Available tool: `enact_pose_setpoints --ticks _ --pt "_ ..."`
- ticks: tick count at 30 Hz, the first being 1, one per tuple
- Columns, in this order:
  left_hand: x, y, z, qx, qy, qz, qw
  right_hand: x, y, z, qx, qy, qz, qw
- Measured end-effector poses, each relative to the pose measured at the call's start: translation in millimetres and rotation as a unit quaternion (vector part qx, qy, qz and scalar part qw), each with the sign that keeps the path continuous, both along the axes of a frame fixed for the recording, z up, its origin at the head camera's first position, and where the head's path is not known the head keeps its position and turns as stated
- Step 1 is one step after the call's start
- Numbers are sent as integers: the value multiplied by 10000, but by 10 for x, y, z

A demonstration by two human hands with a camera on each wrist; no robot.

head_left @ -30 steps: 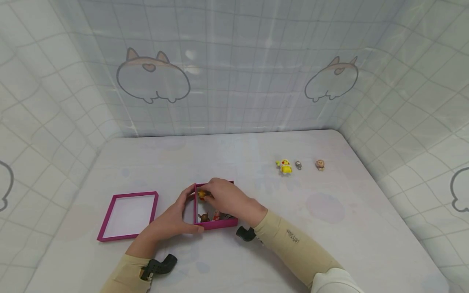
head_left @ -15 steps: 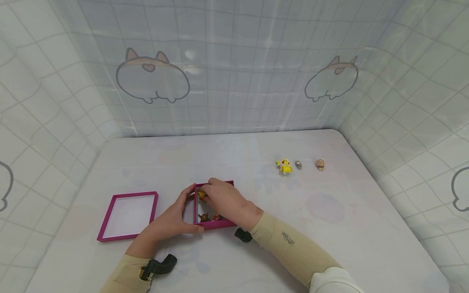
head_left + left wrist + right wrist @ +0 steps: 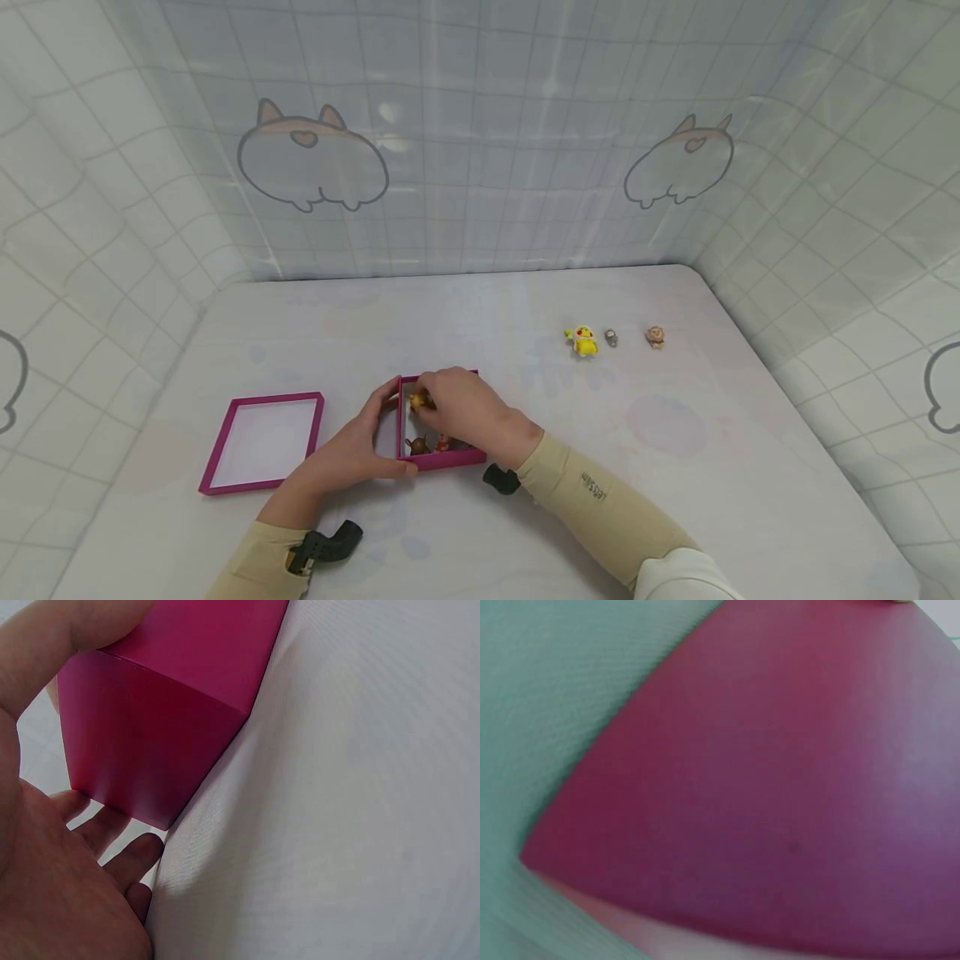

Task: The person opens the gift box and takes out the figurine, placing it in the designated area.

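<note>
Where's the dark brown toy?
In the head view, the dark brown toy is in the near-left corner of the pink box, left of the red toy.

Pretty boxed-in spot: back wall (image 3: 480, 192), left wall (image 3: 97, 275) and right wall (image 3: 840, 275) are all wrinkly grid-print sheeting, with chubby cartoon animals (image 3: 313, 162) on the back one. Pale glare (image 3: 551, 86) there too. Tabletop (image 3: 450, 321) is whitish with faint pastel blotches (image 3: 666, 426).
</note>
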State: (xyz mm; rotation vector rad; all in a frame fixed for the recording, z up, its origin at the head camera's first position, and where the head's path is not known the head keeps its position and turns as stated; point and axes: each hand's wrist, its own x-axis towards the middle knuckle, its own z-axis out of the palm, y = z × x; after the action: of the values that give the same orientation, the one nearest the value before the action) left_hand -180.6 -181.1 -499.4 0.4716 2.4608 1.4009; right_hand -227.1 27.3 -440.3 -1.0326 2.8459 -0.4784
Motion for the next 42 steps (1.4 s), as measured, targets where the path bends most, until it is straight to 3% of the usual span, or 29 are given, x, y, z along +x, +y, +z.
enact_pose_setpoints --ticks 9,17,27,34,42 --pt "5 13 16 128 -58 20 9999 -20 22 0 -217 -150 132 9996" --pt "10 11 37 38 -130 74 9999 -45 14 15 -232 -385 -26 9990" --pt "0 -1 45 22 -114 66 9999 -5 -65 -10 249 -24 -70 9997" --pt "6 -7 34 41 -102 65 9999 -9 -43 -49 -107 -7 216 9997" --pt "15 5 30 18 -113 52 9999 -46 -12 -71 115 -72 546 9984"
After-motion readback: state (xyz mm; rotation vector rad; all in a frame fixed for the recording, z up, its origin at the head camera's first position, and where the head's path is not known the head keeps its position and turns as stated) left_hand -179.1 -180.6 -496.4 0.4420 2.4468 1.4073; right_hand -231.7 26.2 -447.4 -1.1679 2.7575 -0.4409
